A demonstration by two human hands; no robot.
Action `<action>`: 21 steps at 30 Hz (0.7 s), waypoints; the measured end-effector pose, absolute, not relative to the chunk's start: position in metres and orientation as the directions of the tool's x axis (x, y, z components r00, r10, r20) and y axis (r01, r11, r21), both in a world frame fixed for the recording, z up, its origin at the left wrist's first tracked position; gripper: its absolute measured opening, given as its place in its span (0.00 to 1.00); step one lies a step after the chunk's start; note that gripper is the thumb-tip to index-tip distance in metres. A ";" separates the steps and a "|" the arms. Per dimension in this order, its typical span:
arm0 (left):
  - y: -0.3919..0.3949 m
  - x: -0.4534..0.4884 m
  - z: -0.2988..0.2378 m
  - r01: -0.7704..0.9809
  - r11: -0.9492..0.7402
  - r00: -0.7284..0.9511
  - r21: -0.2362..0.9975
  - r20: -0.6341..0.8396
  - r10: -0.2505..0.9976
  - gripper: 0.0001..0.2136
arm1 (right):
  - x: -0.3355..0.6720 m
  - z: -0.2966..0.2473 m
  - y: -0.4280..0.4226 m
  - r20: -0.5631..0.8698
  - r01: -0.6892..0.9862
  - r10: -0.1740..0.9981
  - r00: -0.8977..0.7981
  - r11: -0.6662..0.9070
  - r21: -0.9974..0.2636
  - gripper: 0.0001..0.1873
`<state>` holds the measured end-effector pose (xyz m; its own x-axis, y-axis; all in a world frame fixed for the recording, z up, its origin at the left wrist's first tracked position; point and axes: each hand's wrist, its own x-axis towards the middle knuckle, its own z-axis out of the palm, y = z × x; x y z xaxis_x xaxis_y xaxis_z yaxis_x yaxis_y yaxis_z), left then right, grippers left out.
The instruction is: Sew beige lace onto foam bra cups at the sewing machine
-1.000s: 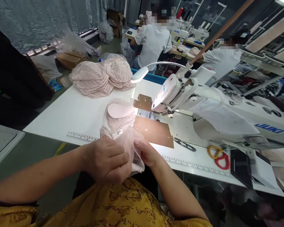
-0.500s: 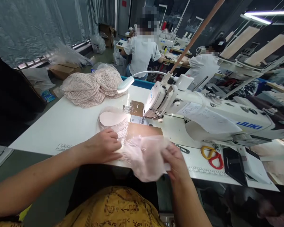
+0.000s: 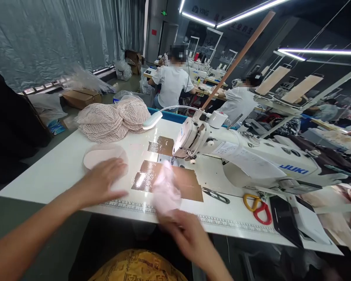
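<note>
My left hand (image 3: pixel 103 182) lies on the white table with fingers stretched, resting on the near edge of a small stack of pale pink cup pieces (image 3: pixel 101 156). My right hand (image 3: pixel 187 236) is at the table's front edge, blurred by motion, gripping a thin pink fabric piece (image 3: pixel 166 191) that stands up over the brown taped patch (image 3: pixel 175 179). The white sewing machine (image 3: pixel 251 160) has its needle head (image 3: pixel 187 140) just beyond that fabric.
A heap of pink lace cups (image 3: pixel 112 119) sits at the table's far left. Snips (image 3: pixel 216 194), red-and-yellow scissors (image 3: pixel 257 207) and a dark phone (image 3: pixel 285 220) lie right of the patch. A lamp (image 3: pixel 152 120) bends over the table. Two people in white shirts work behind.
My left hand has slid the pink stack leftward across the table. My right hand has pulled the thin fabric away from the left hand and drawn back toward me. The view tilted up.
</note>
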<state>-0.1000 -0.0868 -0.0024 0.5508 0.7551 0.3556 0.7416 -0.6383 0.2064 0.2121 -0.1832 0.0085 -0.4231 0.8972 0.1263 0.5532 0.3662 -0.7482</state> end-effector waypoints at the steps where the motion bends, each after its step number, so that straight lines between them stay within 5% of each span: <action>1: -0.099 -0.093 0.004 0.666 -0.690 0.619 0.282 0.306 0.723 0.37 | 0.199 0.007 -0.181 0.127 0.517 0.881 -0.455 0.378 -0.768 0.06; 3: -0.123 -0.073 0.018 0.489 -0.741 0.742 0.460 0.227 0.631 0.39 | 0.174 0.007 -0.175 0.187 0.433 0.836 -0.516 0.443 -0.785 0.05; 7: -0.142 -0.043 0.030 0.447 -0.614 0.711 0.650 0.158 0.685 0.12 | 0.151 0.017 -0.161 0.326 0.409 0.784 -0.529 0.571 -0.712 0.06; 12: -0.115 -0.059 0.022 0.576 -0.508 0.485 0.640 0.233 0.843 0.12 | 0.176 0.037 -0.162 0.587 0.530 0.710 -0.388 0.694 -0.488 0.08; 15: -0.101 -0.074 0.018 0.688 -0.387 0.216 0.614 0.335 0.917 0.11 | 0.193 0.046 -0.164 0.700 0.594 0.698 -0.150 0.630 -0.501 0.11; 18: -0.102 -0.070 0.015 0.536 -0.284 0.266 0.795 0.161 0.951 0.10 | 0.198 0.044 -0.159 0.570 0.563 0.821 -0.024 0.482 -0.671 0.08; 21: -0.115 -0.052 0.010 0.101 -0.045 0.629 0.994 -0.029 0.777 0.19 | 0.193 0.027 -0.149 0.223 0.349 0.970 -0.100 0.244 -0.905 0.06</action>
